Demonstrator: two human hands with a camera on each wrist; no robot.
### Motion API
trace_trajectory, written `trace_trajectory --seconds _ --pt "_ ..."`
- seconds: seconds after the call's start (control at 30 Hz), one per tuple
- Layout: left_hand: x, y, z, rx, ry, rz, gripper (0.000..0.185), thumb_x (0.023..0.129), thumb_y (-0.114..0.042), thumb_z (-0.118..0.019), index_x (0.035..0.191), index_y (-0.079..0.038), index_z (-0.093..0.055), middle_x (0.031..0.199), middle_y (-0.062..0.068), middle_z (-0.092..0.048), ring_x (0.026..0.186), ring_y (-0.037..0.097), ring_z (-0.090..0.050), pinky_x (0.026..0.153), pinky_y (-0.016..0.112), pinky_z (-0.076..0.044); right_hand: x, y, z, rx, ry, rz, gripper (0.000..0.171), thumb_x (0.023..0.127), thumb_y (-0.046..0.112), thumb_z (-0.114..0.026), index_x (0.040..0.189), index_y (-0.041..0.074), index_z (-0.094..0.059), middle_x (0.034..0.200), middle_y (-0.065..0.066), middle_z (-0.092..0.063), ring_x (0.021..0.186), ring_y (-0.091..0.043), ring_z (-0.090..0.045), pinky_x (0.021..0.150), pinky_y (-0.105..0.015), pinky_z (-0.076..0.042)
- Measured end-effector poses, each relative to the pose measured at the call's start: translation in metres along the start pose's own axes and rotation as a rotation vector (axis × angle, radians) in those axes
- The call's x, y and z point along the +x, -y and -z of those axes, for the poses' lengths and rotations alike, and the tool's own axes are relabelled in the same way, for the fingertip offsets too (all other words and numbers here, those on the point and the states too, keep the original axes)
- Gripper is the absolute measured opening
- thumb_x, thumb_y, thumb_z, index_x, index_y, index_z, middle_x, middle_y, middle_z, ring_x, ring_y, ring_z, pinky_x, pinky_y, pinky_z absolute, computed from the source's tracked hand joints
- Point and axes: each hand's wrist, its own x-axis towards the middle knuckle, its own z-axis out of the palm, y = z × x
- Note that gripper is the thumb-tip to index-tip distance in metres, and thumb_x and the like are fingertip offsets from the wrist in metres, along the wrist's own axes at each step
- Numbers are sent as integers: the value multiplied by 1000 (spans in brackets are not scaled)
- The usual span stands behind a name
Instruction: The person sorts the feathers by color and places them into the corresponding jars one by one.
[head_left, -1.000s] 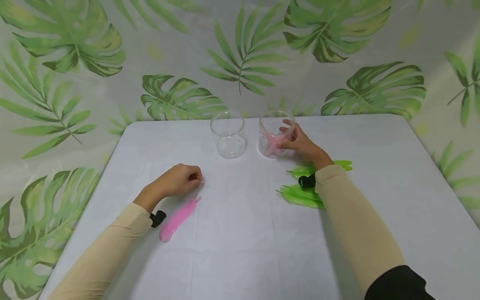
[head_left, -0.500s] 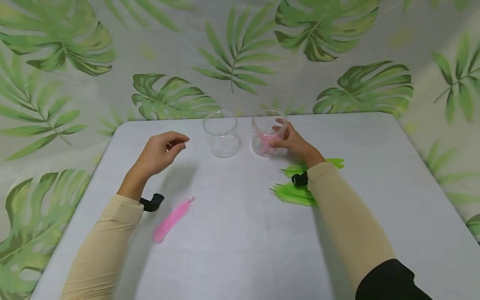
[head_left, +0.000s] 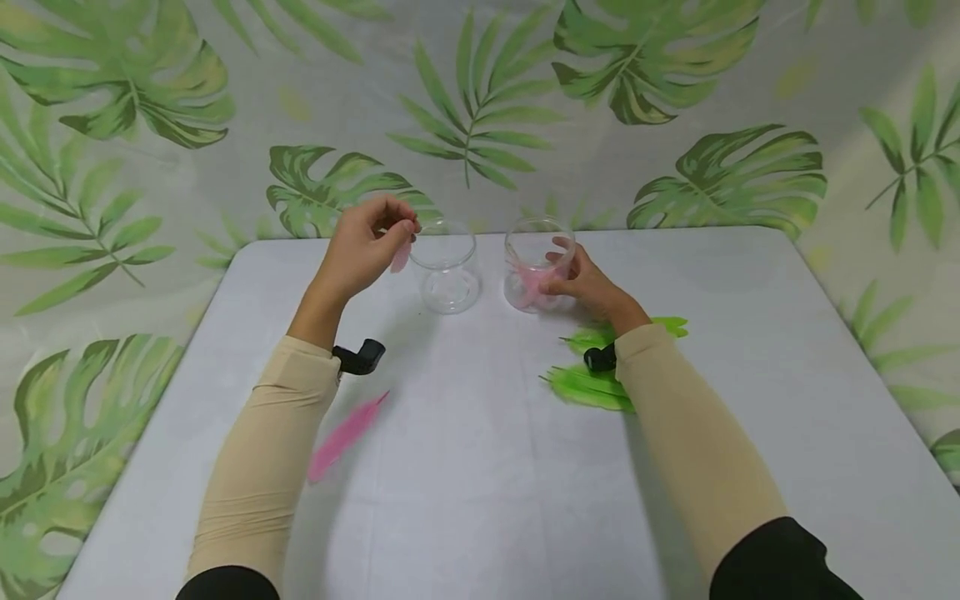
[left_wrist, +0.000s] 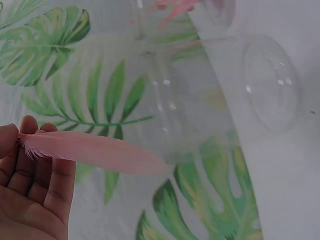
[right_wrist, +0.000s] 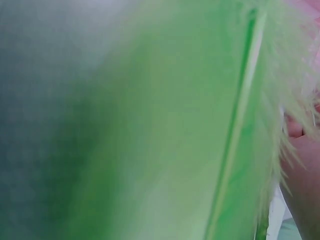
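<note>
My left hand point(head_left: 371, 242) is raised beside the left clear jar point(head_left: 445, 267) and pinches a small pink feather point(head_left: 401, 256) point(left_wrist: 95, 151) by its quill. That jar looks bare inside. My right hand point(head_left: 581, 279) grips the right clear jar point(head_left: 534, 262), which holds pink feathers point(head_left: 534, 281). A second pink feather point(head_left: 345, 436) lies on the white table point(head_left: 487, 467) below my left forearm. Green feathers point(head_left: 592, 385) lie under my right wrist; in the right wrist view a green feather point(right_wrist: 220, 125) fills the frame, blurred.
A leaf-print backdrop point(head_left: 480, 108) hangs behind the table's far edge and wraps both sides. Both jars stand near that far edge. Black wrist cameras point(head_left: 360, 357) sit on both forearms.
My left hand has risen from the table near the pink feather and travelled up and right to the left jar, now pinching a small pink feather. My right hand stays on the right jar.
</note>
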Motion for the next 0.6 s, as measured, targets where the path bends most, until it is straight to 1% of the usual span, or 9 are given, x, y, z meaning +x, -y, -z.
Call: trace_trajectory --seconds 0.17,0.3,0.43,0.53,0.6 --pt "21 -23 -5 -86 12 -15 14 100 -15 -54 109 -6 -61 104 5 -67 97 12 -65 88 27 -50 1 0 0 15 -4 0 95 87 5 -69 159 18 -9 166 -15 -20 155 -30 -17 126 -52 -10" --pt "34 -35 -13 -184 15 -17 12 100 -11 -54 107 -6 -61 102 2 -66 97 15 -65 89 28 -52 0 -1 -1 26 2 2 94 87 5 -69 159 18 -9 166 -15 -20 154 -32 -20 126 -52 -12" --pt "44 -41 -25 -283 9 -18 10 100 -9 -54 104 -5 -62 102 4 -65 96 19 -64 85 28 -53 0 -1 0 25 5 6 94 87 5 -69 159 18 -9 166 -15 -20 154 -31 -19 126 -52 -13" --pt "49 -43 -34 -319 -6 -16 9 99 -9 -55 103 -5 -62 102 2 -65 96 20 -63 84 28 -53 -1 0 0 17 6 2 94 88 6 -69 159 18 -8 166 -14 -19 155 -29 -18 126 -51 -12" --pt "52 -44 -39 -350 -20 -6 9 99 -10 -56 103 -6 -63 101 1 -65 96 19 -63 86 29 -54 -2 1 0 16 7 -2 94 88 8 -69 159 18 -8 166 -14 -19 155 -29 -17 126 -51 -11"
